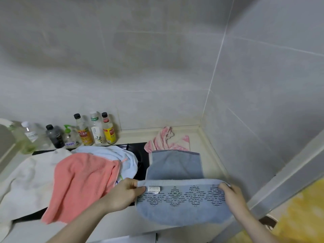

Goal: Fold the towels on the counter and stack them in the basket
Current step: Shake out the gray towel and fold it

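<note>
A grey-blue towel (175, 165) with a dark diamond pattern lies at the right end of the counter, its near part lifted and hanging over the front edge. My left hand (126, 192) pinches its left corner beside a white label. My right hand (229, 192) pinches its right corner. A coral towel (82, 183) lies to the left over a light blue towel (112, 153) and a white towel (29, 179). A pink-and-white towel (166, 141) is crumpled at the back. No basket is in view.
Several bottles (84, 130) stand in a row along the back wall at the left. A black cooktop (140, 151) shows between the towels. Tiled walls close the corner at the right. Something yellow (301, 213) is at the lower right.
</note>
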### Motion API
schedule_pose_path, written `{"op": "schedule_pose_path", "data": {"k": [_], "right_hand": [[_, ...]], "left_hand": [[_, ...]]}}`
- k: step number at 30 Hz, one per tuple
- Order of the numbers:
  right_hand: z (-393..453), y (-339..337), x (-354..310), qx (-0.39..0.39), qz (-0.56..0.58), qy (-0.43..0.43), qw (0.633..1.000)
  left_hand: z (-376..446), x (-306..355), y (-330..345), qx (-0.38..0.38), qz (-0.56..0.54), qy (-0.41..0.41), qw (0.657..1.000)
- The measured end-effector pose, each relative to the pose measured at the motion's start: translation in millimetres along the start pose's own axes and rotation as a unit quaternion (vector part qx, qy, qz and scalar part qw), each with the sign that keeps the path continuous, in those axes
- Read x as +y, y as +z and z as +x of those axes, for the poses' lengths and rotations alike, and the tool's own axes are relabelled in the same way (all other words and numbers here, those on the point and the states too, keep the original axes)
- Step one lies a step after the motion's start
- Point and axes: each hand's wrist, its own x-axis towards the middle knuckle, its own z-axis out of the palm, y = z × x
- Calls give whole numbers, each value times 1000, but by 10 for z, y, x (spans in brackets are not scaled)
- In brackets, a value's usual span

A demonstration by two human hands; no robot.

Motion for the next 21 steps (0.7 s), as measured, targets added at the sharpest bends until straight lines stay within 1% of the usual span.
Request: {"op": "schedule_pose_path", "data": {"k": [6,12,15,18,21], "right_hand": [[202,68,96,12,-4,42,999],[443,116,57,18,-22,57,998],[627,173,107,24,-42,61,997],[849,242,244,19,-76,74,994],[1063,302,361,17,-113,75,991]], "left_hand": [[177,16,85,34,-4,-3,999],[516,35,101,79,32,9,996],[766,-96,94,88,66,-2,994],[996,-254,92,81,113,-25,990],[1191,-283,103,86,148,-33,985]]}}
